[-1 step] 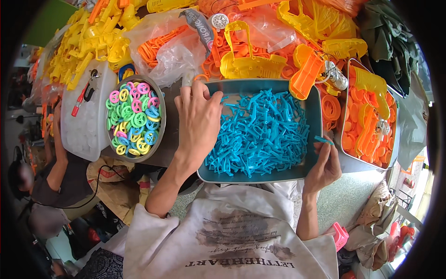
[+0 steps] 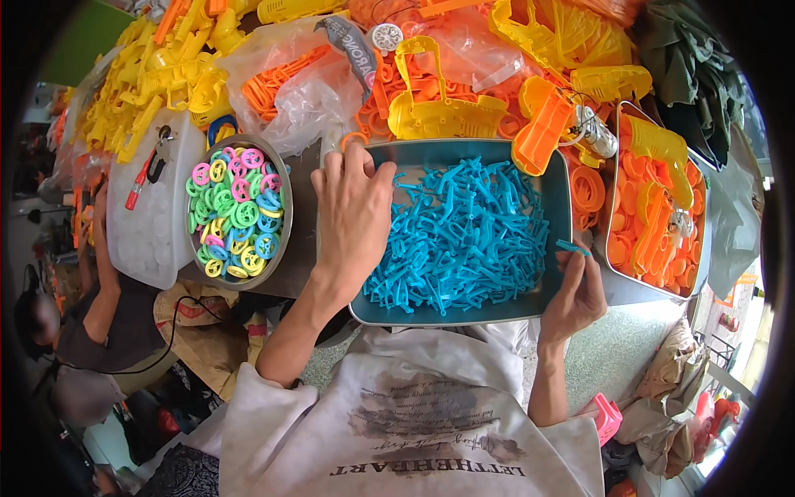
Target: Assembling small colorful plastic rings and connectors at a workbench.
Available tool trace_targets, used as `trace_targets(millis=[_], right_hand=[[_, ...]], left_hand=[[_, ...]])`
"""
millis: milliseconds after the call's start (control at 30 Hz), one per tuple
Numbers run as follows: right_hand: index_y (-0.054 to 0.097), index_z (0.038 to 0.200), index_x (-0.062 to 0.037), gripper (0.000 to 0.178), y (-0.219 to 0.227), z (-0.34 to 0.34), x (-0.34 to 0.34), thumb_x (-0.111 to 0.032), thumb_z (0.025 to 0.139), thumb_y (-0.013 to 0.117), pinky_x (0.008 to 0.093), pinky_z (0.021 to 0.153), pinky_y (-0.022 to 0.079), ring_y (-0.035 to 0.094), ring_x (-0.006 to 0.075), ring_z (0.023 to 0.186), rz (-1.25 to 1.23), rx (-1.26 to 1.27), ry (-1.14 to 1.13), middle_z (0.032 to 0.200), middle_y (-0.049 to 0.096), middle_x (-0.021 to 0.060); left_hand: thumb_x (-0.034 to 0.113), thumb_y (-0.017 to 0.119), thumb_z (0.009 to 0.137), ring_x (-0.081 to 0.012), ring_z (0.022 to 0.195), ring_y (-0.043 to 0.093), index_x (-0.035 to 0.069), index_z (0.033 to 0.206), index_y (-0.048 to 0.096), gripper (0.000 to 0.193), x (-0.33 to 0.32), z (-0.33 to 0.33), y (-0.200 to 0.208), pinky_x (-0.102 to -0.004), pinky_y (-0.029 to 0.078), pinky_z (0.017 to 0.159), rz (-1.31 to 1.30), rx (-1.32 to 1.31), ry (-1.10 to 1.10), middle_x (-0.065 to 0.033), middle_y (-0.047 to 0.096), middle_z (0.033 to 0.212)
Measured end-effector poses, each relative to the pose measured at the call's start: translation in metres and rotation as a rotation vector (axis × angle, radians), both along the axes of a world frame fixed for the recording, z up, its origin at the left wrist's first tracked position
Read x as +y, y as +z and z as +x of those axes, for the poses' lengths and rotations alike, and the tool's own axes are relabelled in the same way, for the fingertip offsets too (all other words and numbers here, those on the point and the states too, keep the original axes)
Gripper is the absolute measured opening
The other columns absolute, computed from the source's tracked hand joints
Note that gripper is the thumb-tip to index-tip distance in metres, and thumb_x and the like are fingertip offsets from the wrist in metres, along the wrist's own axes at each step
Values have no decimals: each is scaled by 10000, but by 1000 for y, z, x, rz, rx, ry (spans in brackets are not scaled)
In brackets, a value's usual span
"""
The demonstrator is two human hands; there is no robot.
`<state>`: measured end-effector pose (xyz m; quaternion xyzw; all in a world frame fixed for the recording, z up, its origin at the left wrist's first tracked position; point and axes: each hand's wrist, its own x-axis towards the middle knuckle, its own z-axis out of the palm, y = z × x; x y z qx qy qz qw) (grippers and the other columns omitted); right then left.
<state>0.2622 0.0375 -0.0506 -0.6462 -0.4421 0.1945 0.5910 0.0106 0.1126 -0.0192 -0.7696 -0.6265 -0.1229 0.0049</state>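
A grey metal tray in front of me holds a heap of small blue plastic pieces, slim and forked. My left hand reaches over the tray's left side to its far left corner. Its fingers are bent down and closed, and what they hold, if anything, is hidden behind them. At the tray's right rim, my right hand pinches one slim blue plastic piece between thumb and fingertips.
Left of the tray stands a round metal bowl of coloured plastic rings, beside a translucent bin. Yellow shells and orange parts pile up behind. A second tray holds orange pieces at the right. Another person's arm shows at far left.
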Motion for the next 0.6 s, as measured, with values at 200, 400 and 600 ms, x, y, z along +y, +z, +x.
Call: trace_targets(millis=[200, 400, 600], right_hand=[[693, 1034, 31, 165, 21, 1, 4, 0, 894, 610, 228, 671, 477, 622, 104, 727, -68, -433, 150, 793, 692, 85], [715, 965, -6, 165, 35, -6, 16, 9, 802, 694, 283, 630, 447, 576, 178, 662, -38, -514, 278, 763, 689, 78], [719, 932, -19, 166, 47, -22, 26, -19, 766, 726, 305, 641, 458, 604, 210, 691, -53, -517, 412, 794, 684, 83]], left_hand=[[62, 684, 757, -245, 968, 505, 87, 880, 625, 139, 5, 2, -4, -398, 371, 789, 37, -36, -36, -54, 551, 970], [71, 682, 817, -212, 825, 575, 78, 915, 623, 114, 1, -1, 3, -349, 392, 718, 174, -220, -12, -39, 616, 867], [85, 615, 920, -135, 846, 646, -3, 1046, 587, 156, -16, 43, 32, -243, 518, 693, -469, -1421, -116, -79, 641, 972]])
